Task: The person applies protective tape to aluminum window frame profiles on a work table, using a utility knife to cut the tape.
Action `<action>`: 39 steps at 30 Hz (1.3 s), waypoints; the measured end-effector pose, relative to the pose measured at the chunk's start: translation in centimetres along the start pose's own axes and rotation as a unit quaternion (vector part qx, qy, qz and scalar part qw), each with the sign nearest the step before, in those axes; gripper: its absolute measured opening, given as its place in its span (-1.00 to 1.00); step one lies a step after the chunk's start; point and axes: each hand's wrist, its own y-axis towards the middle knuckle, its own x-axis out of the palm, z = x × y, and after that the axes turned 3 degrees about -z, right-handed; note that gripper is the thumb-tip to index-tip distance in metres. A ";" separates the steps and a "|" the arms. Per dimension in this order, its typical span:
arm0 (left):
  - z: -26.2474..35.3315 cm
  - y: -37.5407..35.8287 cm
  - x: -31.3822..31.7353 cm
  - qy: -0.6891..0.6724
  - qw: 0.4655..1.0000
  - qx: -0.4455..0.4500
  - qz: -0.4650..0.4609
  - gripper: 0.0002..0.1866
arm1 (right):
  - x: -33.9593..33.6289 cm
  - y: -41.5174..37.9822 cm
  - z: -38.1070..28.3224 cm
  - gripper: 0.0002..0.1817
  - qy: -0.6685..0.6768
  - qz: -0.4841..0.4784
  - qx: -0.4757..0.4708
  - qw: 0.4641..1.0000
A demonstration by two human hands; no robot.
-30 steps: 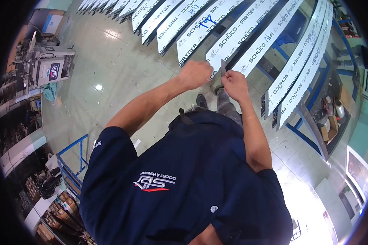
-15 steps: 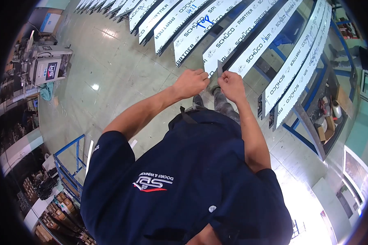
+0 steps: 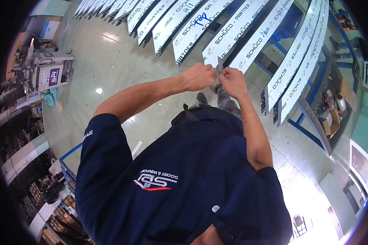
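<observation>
Both hands raised slightly since a moment ago — left hand (image 3: 198,76) and right hand (image 3: 232,80) pinching thin grey strip (image 3: 220,66), still near wrapped profiles (image 3: 233,32).

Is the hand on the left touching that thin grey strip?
Touching. In the head view, the left hand pinches the thin grey strip against the right hand, with no gap showing.

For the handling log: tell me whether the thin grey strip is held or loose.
Held: left hand and right hand both pinch the strip.
</observation>
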 end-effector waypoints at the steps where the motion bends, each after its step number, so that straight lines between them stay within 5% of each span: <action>1: -0.3 -0.3 0.1 -0.034 0.998 -0.026 0.037 -0.83 | 0.0 0.0 0.0 -0.76 -0.001 -0.001 -0.001 1.000; 5: -1.4 -2.2 0.5 -0.182 0.944 -0.210 0.177 -0.83 | -0.1 0.0 0.0 -0.77 0.015 -0.003 -0.020 1.000; 8: -0.6 -3.7 0.5 -0.234 0.916 -0.242 0.217 -0.80 | 0.1 0.0 -0.3 -0.77 0.015 -0.009 -0.026 1.000; 23: 1.0 -2.3 2.2 -0.119 0.977 -0.148 0.095 -0.88 | 0.2 0.8 -0.1 -0.76 -0.008 -0.023 -0.022 0.999; 32: 3.5 -3.1 2.0 -0.315 0.873 -0.252 0.274 -0.83 | 0.3 0.5 -1.4 -0.77 0.027 -0.045 -0.023 0.998; 39: 3.9 -2.7 3.1 -0.289 0.873 -0.294 0.260 -0.90 | 0.9 2.0 -1.8 -0.77 0.009 -0.064 -0.041 0.997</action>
